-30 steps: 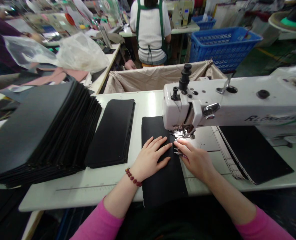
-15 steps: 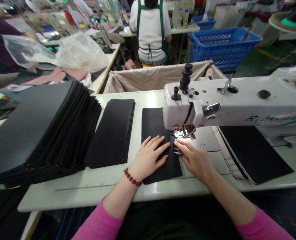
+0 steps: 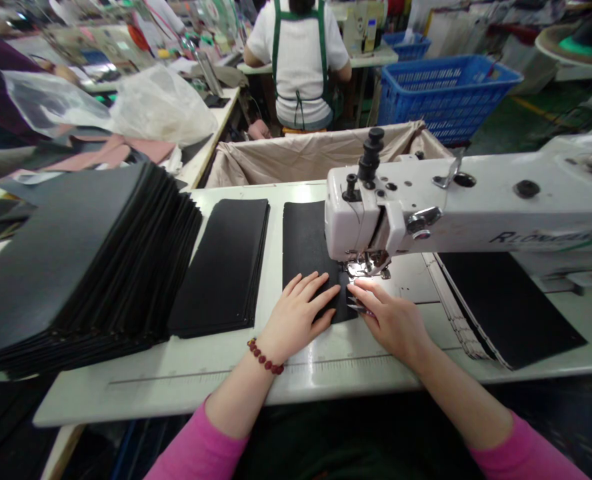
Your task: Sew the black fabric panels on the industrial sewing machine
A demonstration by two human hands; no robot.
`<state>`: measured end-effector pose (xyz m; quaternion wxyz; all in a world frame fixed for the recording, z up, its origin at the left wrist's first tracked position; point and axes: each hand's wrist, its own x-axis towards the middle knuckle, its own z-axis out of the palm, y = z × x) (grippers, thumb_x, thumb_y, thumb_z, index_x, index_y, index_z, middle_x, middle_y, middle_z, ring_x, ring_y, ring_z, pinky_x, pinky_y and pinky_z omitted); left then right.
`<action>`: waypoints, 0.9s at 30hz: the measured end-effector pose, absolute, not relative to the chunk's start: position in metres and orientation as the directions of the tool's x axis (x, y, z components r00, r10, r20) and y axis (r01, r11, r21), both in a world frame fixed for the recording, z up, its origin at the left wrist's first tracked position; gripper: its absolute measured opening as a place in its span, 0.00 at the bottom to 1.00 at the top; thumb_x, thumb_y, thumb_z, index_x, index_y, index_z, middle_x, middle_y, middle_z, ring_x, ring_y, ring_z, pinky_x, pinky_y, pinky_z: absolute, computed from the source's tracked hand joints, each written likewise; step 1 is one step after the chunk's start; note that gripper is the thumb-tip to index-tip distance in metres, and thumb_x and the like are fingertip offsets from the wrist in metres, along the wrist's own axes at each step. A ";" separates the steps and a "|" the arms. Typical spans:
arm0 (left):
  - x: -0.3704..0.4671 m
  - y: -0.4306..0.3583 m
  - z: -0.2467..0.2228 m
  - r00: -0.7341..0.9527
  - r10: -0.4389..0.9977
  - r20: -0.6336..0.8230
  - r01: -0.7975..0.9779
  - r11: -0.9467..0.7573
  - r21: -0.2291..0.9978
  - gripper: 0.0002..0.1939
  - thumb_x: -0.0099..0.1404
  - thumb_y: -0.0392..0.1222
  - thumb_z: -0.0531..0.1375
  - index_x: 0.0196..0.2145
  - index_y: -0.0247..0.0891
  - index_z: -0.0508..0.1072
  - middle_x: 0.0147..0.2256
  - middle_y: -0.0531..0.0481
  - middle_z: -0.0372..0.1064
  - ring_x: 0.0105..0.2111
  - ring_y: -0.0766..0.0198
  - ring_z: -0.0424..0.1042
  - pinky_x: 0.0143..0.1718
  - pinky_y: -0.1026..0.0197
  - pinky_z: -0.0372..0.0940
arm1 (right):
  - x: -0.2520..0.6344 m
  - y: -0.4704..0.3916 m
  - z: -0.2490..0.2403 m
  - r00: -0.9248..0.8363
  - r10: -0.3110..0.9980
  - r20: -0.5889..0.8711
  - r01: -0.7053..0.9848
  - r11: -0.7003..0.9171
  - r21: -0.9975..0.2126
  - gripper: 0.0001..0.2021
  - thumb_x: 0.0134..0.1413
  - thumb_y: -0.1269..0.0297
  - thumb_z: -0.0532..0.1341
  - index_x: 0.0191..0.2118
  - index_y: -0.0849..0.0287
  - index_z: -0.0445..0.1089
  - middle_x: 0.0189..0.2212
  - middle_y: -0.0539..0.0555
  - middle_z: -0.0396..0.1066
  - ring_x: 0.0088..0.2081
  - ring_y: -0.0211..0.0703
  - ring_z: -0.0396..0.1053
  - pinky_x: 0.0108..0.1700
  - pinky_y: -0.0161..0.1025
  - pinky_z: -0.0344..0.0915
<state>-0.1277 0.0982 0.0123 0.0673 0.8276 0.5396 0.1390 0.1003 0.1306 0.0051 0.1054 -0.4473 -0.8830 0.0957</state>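
Note:
A black panel point(image 3: 303, 233) lies partly under the head of a white sewing machine point(image 3: 456, 200), its right edge at the lit presser foot point(image 3: 363, 268). My left hand point(image 3: 303, 310) rests flat on the panel with its fingers spread. Close to the foot, my right hand point(image 3: 393, 320) has its fingertips at the panel's right edge. Small pointed metal snips point(image 3: 360, 307) are held in that hand, partly hidden beneath the fingers.
Left of the panel are a low stack of black panels point(image 3: 223, 263) and a tall one point(image 3: 76, 247). Stitched black panels point(image 3: 506, 300) lie right. Beyond are a cloth-lined bin point(image 3: 286, 157), a blue basket point(image 3: 446, 87) and a seated person point(image 3: 301, 63).
The black panel has slid away from me under the machine head, its near edge now close to my hands. My hands have hardly moved. The seated person's arms have spread outward.

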 end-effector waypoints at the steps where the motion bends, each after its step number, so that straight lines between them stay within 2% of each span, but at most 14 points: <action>1: -0.128 0.098 0.012 0.378 0.912 0.160 0.875 -0.409 0.260 0.22 0.70 0.45 0.55 0.61 0.46 0.63 0.63 0.46 0.56 0.63 0.53 0.55 0.66 0.44 0.48 | 0.100 0.131 0.005 -0.577 0.811 0.102 0.771 0.581 -0.261 0.25 0.60 0.69 0.54 0.63 0.48 0.59 0.62 0.50 0.61 0.46 0.43 0.73 0.40 0.39 0.71; 18: -0.126 0.101 0.008 0.350 0.917 0.191 0.874 -0.393 0.285 0.23 0.71 0.44 0.54 0.62 0.43 0.61 0.62 0.45 0.57 0.63 0.53 0.56 0.65 0.44 0.49 | 0.101 0.131 0.003 -0.578 0.810 0.101 0.771 0.583 -0.255 0.26 0.59 0.69 0.55 0.63 0.48 0.59 0.63 0.51 0.60 0.46 0.44 0.73 0.42 0.39 0.71; 27: -0.125 0.108 0.004 0.311 0.937 0.159 0.885 -0.346 0.312 0.28 0.71 0.46 0.53 0.66 0.42 0.53 0.66 0.45 0.49 0.66 0.54 0.48 0.66 0.46 0.47 | 0.102 0.131 0.004 -0.579 0.809 0.104 0.765 0.583 -0.274 0.25 0.59 0.70 0.55 0.62 0.48 0.61 0.62 0.50 0.62 0.45 0.44 0.74 0.43 0.40 0.72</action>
